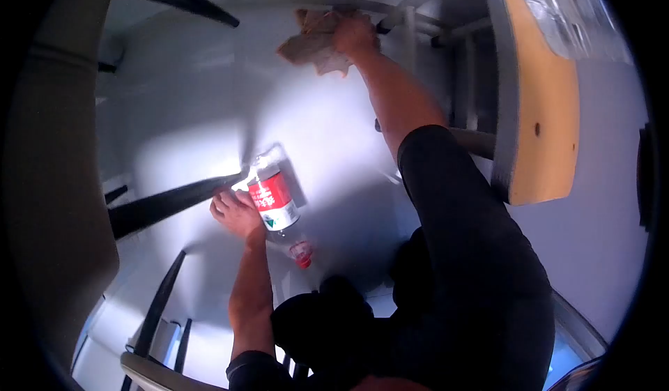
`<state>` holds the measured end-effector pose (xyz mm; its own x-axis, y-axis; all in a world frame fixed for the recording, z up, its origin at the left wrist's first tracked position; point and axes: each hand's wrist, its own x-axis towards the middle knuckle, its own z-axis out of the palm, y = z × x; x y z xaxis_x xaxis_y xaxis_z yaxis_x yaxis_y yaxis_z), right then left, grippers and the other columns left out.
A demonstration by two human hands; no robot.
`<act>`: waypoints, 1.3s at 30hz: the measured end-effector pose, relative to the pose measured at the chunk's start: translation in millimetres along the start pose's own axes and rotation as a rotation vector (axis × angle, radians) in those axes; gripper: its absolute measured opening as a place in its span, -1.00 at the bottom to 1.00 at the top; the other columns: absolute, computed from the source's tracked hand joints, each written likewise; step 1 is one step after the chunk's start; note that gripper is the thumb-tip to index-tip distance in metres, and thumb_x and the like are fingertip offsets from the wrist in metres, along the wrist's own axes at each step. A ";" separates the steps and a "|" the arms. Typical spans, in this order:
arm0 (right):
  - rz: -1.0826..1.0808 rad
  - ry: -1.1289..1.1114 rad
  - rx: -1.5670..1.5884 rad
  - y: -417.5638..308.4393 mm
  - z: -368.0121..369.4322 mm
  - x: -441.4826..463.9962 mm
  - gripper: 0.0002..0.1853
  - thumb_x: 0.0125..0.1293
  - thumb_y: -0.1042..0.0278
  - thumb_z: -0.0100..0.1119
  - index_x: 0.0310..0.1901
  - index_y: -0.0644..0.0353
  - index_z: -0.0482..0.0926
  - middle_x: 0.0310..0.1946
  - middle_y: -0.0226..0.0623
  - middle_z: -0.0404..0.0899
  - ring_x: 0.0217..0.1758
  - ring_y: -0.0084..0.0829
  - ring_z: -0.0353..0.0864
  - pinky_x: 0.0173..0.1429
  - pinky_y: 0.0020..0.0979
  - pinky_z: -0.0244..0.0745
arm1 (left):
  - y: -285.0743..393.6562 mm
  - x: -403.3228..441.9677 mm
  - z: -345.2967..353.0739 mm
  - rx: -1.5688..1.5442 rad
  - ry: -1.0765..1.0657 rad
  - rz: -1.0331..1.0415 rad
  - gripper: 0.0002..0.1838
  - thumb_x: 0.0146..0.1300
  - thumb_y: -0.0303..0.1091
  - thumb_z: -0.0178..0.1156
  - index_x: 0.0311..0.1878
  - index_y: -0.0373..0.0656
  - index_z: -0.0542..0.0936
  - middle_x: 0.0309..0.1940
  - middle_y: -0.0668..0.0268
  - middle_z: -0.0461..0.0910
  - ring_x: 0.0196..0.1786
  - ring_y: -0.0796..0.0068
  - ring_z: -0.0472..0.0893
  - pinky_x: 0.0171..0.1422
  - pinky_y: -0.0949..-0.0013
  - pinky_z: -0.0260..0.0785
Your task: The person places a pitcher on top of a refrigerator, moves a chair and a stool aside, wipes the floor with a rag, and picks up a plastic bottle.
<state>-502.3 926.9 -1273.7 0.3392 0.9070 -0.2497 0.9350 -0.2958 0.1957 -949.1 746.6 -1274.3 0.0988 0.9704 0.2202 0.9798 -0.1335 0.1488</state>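
Note:
My right hand (355, 34) reaches far forward and presses on a crumpled greyish-brown cloth (317, 48) with orange edges, which lies on the floor near the wall. Its fingers are bunched on the cloth and partly hidden. Closer to me, my left hand (238, 213) rests low, with fingers apart and slightly bent. It is right beside a clear plastic bottle (273, 199) with a red and white label and a red cap. The bottle lies on its side, cap toward me. A dark chair leg (178, 199) ends just above my left hand.
Smooth pale floor (202, 98) stretches beneath my arms. A chair (59, 147) with dark legs stands at left, another chair edge (160, 373) at lower left. On the right is a wooden-edged piece of furniture (536, 133) with a grey frame, and clear plastic (568, 14) on top.

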 end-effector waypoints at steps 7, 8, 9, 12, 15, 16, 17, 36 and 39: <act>0.230 0.521 0.295 -7.9 53.1 3.7 -0.56 0.35 0.29 0.00 0.17 0.33 0.59 0.11 0.01 0.60 0.25 -0.04 0.50 0.30 -0.16 0.50 | 2.0 2.3 -0.7 -0.011 0.046 -0.002 -0.53 0.40 -0.15 0.00 0.17 -0.34 0.51 0.15 -0.07 0.50 0.23 -0.12 0.41 0.43 -0.08 0.20; 0.189 0.583 0.219 -3.5 53.8 5.9 -0.55 0.34 0.29 0.00 0.19 0.31 0.58 0.14 0.01 0.58 0.26 -0.04 0.48 0.30 -0.16 0.49 | -0.1 0.1 -1.8 -0.010 -0.028 -0.026 -0.48 0.46 -0.10 -0.01 0.29 -0.30 0.46 0.35 -0.06 0.42 0.34 -0.07 0.37 0.49 -0.06 0.14; 0.154 0.645 0.140 0.5 52.4 6.8 -0.55 0.34 0.30 0.00 0.20 0.30 0.57 0.17 0.02 0.57 0.28 -0.04 0.47 0.30 -0.17 0.49 | -0.6 0.1 -3.4 -0.005 -0.034 -0.023 -0.50 0.44 -0.14 0.03 0.29 -0.30 0.46 0.35 -0.06 0.42 0.34 -0.07 0.36 0.49 -0.06 0.14; 0.047 -0.138 0.163 -1.2 -9.6 -2.6 -0.56 0.32 0.30 0.03 0.18 0.27 0.57 0.25 -0.03 0.51 0.25 -0.06 0.48 0.28 -0.17 0.48 | 5.9 2.0 -15.4 0.001 -0.098 -0.046 -0.51 0.45 -0.16 0.03 0.29 -0.30 0.46 0.36 -0.09 0.39 0.33 -0.17 0.34 0.49 -0.05 0.14; 0.218 0.389 0.295 -4.8 34.3 -1.0 -0.67 0.28 0.29 0.09 -0.01 0.21 0.69 0.10 -0.08 0.61 0.20 -0.12 0.52 0.29 -0.14 0.44 | -12.8 -7.2 9.7 -0.031 -0.022 -0.028 -0.47 0.44 -0.12 0.03 0.30 -0.31 0.45 0.38 -0.07 0.38 0.33 -0.15 0.35 0.48 -0.07 0.15; 0.260 0.558 0.337 -3.7 50.7 8.4 -0.70 0.27 0.28 0.11 -0.08 0.20 0.73 0.05 -0.10 0.65 0.18 -0.14 0.54 0.30 -0.14 0.42 | -10.3 -8.5 10.2 0.002 -0.035 -0.069 -0.47 0.43 -0.10 0.03 0.29 -0.31 0.45 0.38 -0.06 0.38 0.33 -0.13 0.35 0.48 -0.09 0.15; 0.292 0.653 0.354 1.4 59.9 19.1 -0.72 0.26 0.28 0.13 -0.14 0.18 0.76 0.00 -0.12 0.68 0.16 -0.16 0.55 0.31 -0.13 0.41 | -6.6 -4.4 14.4 -0.006 -0.031 -0.072 -0.47 0.43 -0.10 0.03 0.29 -0.31 0.45 0.38 -0.06 0.38 0.33 -0.13 0.35 0.48 -0.09 0.15; 0.091 0.502 0.068 -28.2 40.5 -10.5 -0.74 0.30 0.32 0.08 -0.06 0.11 0.70 0.04 -0.17 0.62 0.12 -0.20 0.58 0.31 -0.13 0.40 | -11.8 -4.6 12.9 0.013 0.060 -0.001 -0.55 0.39 -0.11 0.00 0.07 -0.33 0.54 0.12 -0.06 0.50 0.25 -0.16 0.38 0.42 -0.12 0.20; 0.141 0.457 0.260 -28.2 25.9 -33.5 -0.66 0.35 0.32 0.06 0.10 0.19 0.60 0.18 -0.09 0.55 0.22 -0.14 0.53 0.36 -0.11 0.41 | 1.1 2.1 0.8 -0.035 0.055 0.012 -0.52 0.40 -0.07 -0.02 0.11 -0.31 0.52 0.15 -0.04 0.50 0.25 -0.15 0.38 0.41 -0.12 0.21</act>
<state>-537.3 897.2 -1295.4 0.4381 0.8738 0.2109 0.8980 -0.4361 -0.0583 -947.7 748.7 -1274.4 0.0993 0.9563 0.2749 0.9718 -0.1525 0.1796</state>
